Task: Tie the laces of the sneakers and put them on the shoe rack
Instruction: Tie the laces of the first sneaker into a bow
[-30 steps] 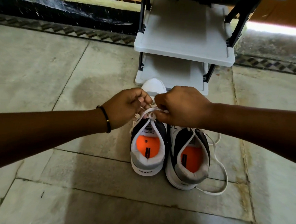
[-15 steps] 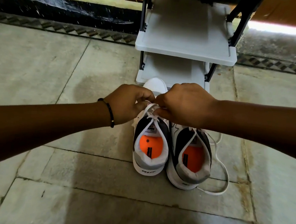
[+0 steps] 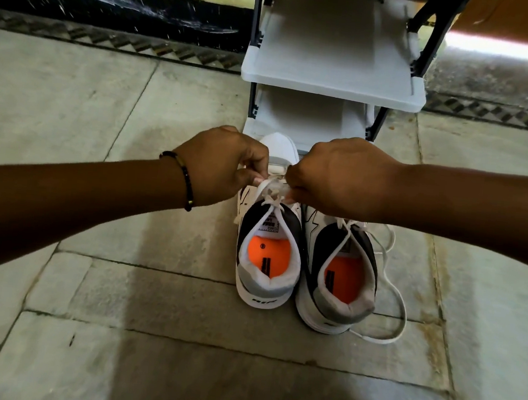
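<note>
Meanwhile, both hands drew the left sneaker's lace into a knot.

Compared with a second earlier, the left hand (image 3: 224, 163) and right hand (image 3: 339, 175) had moved apart, each pinching the white lace (image 3: 272, 186) over the left sneaker (image 3: 267, 248), so the knot seemed to be tightening. The right sneaker (image 3: 339, 271), touching its mate, lay with its loose lace (image 3: 397, 306) trailing on the stone floor (image 3: 119, 282). The shoe rack (image 3: 331, 87) stood just beyond the toes, both shelves bare.

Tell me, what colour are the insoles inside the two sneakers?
Bright orange insoles, each with a small black label; the head view shows them.
</note>
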{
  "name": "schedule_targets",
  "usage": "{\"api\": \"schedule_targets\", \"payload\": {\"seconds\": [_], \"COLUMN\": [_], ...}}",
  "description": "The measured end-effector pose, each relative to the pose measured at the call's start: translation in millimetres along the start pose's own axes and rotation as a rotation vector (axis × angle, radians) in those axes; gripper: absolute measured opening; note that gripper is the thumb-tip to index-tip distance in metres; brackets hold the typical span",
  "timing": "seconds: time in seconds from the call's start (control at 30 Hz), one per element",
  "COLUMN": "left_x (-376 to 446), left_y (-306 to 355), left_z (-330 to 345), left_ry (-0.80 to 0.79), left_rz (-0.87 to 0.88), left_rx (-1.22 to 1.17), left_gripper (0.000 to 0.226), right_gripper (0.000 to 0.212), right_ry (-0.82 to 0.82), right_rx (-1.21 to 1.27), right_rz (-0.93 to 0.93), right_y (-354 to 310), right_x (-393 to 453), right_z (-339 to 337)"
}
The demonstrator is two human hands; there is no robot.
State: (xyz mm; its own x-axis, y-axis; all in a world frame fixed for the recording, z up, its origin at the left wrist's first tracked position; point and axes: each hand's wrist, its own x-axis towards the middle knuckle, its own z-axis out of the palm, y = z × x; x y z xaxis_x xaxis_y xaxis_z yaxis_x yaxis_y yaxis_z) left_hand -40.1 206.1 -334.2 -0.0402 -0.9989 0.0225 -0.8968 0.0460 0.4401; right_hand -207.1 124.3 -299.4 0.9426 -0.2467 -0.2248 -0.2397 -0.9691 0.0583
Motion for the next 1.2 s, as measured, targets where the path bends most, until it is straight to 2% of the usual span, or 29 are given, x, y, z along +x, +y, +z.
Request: {"api": "schedule_targets", "payload": {"seconds": [0.27,0.33,0.47,0.73,0.9,0.93,1.03,1.1,1.2], "left_x": [-12,-14,-15,-12,-11,-11,-11,-8,0], "left_y": [-22,-28,-32,-36,-38,-37,-20,1,35], "left_z": [0,3,5,11,19,21,26,32,46], "left_ry": [-0.045,-0.067,-0.11,-0.149,-0.054,-0.037,-0.042,-0.108,-0.326], "left_rz": [-0.197,-0.259,-0.38,-0.445,-0.384,-0.371,-0.318,-0.184,-0.05], "left_rx": [0.032,0.042,-0.108,-0.162,-0.156,-0.156,-0.053,0.083,0.155], "left_gripper": [0.004,0.007,0.01,0.011,0.013,0.025,0.08,0.09,0.08], "right_gripper": [0.025,0.025,0.026,0.021,0.023,0.025,0.026,0.027,0.033], "right_ry": [-0.169,-0.161,-0.153,-0.14,-0.156,-0.147,-0.122,-0.201,-0.44], "right_rx": [0.021,0.018,-0.031,-0.009,0.162,0.213,0.359,0.407,0.481], "right_rz": [0.008,0.009,-0.002,-0.01,0.083,0.115,0.231,0.315,0.428], "right_y": [5,2,-1,0,12,17,34,43,46], "right_x": [-22,-24,-28,-33,-39,-44,-60,-66,-71], "right_z": [17,22,29,37,34,32,29,31,38]}}
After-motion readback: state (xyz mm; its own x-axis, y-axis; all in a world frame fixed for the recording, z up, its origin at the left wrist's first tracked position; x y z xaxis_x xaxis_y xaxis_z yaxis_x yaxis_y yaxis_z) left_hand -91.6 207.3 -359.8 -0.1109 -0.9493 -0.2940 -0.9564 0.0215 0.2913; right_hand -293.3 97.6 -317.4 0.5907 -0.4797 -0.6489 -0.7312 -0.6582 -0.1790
